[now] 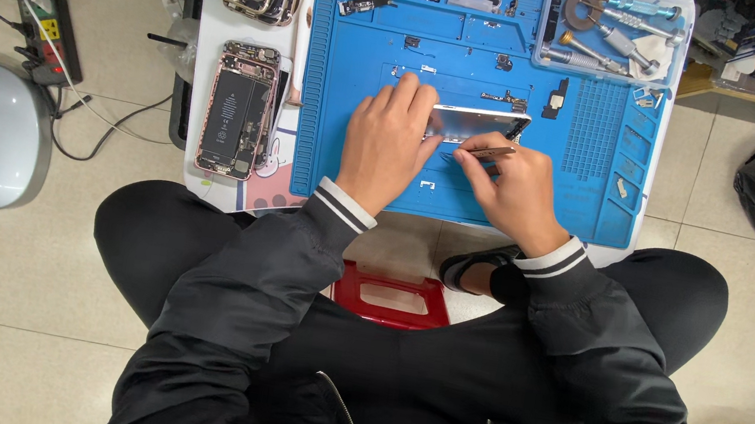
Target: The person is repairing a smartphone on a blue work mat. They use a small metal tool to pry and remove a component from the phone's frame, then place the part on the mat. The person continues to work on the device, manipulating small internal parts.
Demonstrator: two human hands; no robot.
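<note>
Hands work over the blue silicone repair mat (478, 54): left hand (387, 144) clasps the silver rectangular phone housing (479, 123), right hand (514, 187) pinches thin metal tweezers (487, 152) against it

A silver phone housing (476, 124) lies tilted on edge, thin metal tweezers (484, 151) touching it

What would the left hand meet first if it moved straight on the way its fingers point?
The left hand already rests on the phone part. Beyond that, probably the small loose parts on the blue mat, though depth is unclear.
</note>
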